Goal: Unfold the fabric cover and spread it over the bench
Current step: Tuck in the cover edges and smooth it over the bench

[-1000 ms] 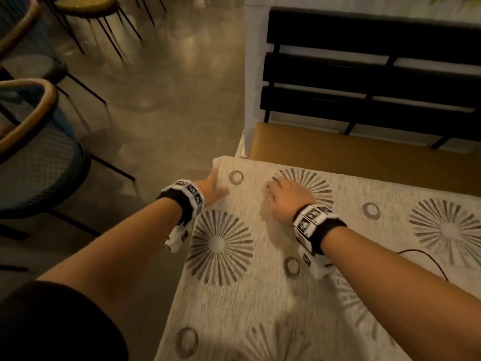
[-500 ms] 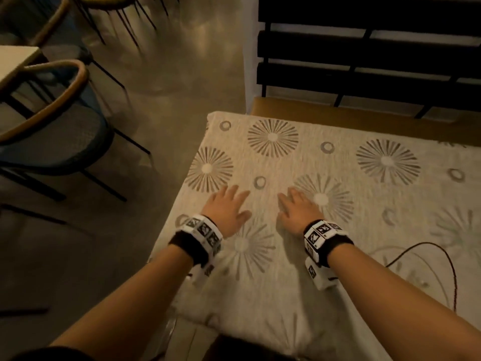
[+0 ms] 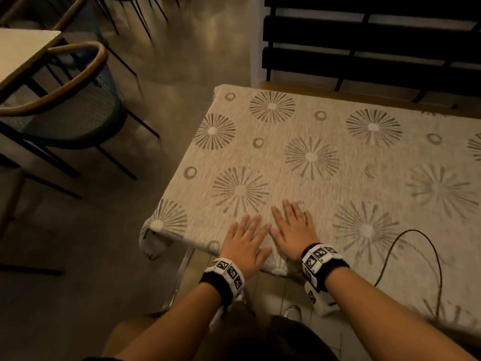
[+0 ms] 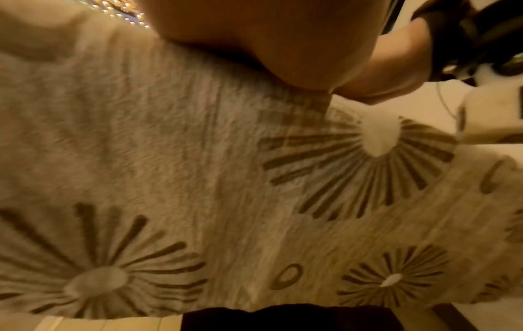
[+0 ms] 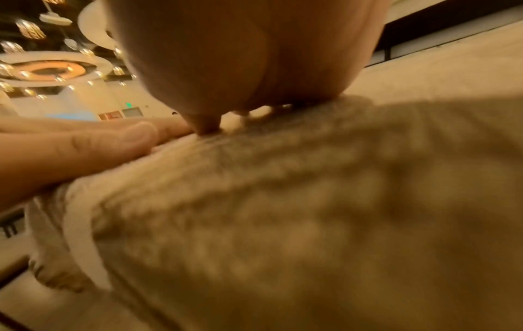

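Observation:
A beige fabric cover (image 3: 325,162) with grey sunburst and ring prints lies spread flat over the bench seat, its near edge (image 4: 254,224) hanging down the front. A narrow strip of the tan bench seat (image 3: 351,93) shows at the back, below the black slatted backrest (image 3: 364,35). My left hand (image 3: 244,238) and right hand (image 3: 294,225) lie flat side by side on the cover at its near edge, fingers straight and spread, palms pressing the cloth. In the right wrist view the cover (image 5: 283,201) bulges under my palm, with the left hand's fingers (image 5: 99,143) beside it.
A thin dark cable (image 3: 421,246) loops over the cover right of my right wrist. A blue mesh chair with a wooden rim (image 3: 65,100) and a white table corner (image 3: 23,50) stand to the left on the shiny floor (image 3: 182,61).
Both hands slid back along the cover from its far left end to its near edge and came closer together. The cover now reaches further back over the seat.

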